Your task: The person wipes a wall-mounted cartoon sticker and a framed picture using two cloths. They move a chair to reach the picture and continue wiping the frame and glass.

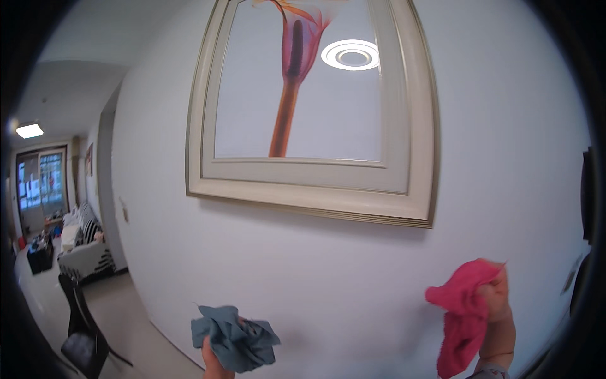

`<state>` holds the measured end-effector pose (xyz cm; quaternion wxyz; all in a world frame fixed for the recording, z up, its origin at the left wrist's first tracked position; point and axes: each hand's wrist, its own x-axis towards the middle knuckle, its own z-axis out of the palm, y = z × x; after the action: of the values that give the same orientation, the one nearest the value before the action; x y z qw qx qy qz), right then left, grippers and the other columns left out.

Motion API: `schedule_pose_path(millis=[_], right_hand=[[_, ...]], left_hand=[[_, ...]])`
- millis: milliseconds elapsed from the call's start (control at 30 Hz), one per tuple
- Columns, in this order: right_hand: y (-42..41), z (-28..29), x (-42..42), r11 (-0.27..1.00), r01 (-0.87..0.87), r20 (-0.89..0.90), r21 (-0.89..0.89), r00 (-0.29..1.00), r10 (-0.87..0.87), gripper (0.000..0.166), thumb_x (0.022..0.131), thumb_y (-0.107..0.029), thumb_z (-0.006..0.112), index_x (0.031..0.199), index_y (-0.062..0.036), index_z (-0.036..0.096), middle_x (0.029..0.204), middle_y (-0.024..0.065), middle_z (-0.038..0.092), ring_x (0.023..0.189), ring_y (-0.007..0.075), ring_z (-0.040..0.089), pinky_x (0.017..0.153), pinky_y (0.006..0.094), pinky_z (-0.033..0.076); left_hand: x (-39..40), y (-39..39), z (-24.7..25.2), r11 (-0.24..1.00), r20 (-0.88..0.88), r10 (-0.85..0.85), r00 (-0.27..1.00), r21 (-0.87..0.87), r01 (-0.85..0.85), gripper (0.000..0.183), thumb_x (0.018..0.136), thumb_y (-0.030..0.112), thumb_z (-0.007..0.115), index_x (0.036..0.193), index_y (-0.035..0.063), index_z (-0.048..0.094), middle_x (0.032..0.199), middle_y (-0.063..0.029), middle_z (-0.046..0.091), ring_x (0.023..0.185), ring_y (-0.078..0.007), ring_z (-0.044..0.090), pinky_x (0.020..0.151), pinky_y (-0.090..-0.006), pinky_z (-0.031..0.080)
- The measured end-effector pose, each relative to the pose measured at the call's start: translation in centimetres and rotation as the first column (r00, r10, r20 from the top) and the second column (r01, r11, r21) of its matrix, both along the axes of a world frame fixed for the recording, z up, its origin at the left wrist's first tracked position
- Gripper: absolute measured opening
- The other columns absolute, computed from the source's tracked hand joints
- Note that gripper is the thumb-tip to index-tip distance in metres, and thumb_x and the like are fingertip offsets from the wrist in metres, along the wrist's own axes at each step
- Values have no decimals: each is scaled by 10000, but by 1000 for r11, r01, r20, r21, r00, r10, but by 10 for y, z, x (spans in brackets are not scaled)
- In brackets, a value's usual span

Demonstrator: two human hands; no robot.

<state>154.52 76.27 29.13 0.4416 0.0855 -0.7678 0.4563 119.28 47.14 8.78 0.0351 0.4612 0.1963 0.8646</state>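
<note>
My left hand (215, 362) grips a crumpled grey-blue cloth (234, 338) low in front of the white wall (312, 265). The cloth covers most of its fingers. At the lower right, my right hand (495, 296) is closed on a pink cloth (464, 315) that hangs down from it. Above and between the two hands hangs a framed picture (251, 104) of a calla-like flower. Its wide cream frame (307, 196) has a ribbed lower edge, and the top runs out of view. Both cloths are apart from the frame.
A ring-shaped ceiling light reflects in the picture's glass. To the left stand a black chair (83, 331), a pale sofa (85, 258) and a low dark table (40, 253). Beyond is a glazed door (42, 182). A wall switch (124, 212) sits left of the frame; dark objects (587, 194) line the right edge.
</note>
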Motion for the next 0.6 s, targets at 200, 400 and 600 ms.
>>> schedule_pose_path(millis=[200, 400, 600], right_hand=[[-64, -47, -56, 962, 116, -611, -248, 752, -248, 73, 783, -28, 591, 830, 14, 627, 871, 129, 681, 787, 215, 635, 709, 316, 522], [-129, -25, -176, 892, -451, -343, -30, 843, 414, 69, 813, -59, 642, 844, 0, 625, 867, 137, 683, 801, 233, 643, 710, 313, 524], [-126, -43, -243, 681, -730, 1, -51, 682, 731, 105, 844, -91, 694, 858, -14, 623, 863, 146, 685, 815, 251, 651, 711, 310, 526]], left_hand=[[-88, -30, -21, 845, 100, -115, 988, -512, 150, 561, 803, 361, 725, 1189, -28, 605, 1116, -121, 651, 1095, -274, 617, 968, -421, 494], [-114, -67, -24, 743, -98, -313, 945, -645, 180, 232, 900, 168, 654, 1034, -21, 680, 1085, -138, 675, 1035, -281, 621, 967, -402, 476], [-136, -59, 26, 691, -89, -482, 872, -650, 316, 200, 939, 206, 560, 1001, 28, 629, 1172, -153, 624, 1054, -257, 612, 912, -392, 494]])
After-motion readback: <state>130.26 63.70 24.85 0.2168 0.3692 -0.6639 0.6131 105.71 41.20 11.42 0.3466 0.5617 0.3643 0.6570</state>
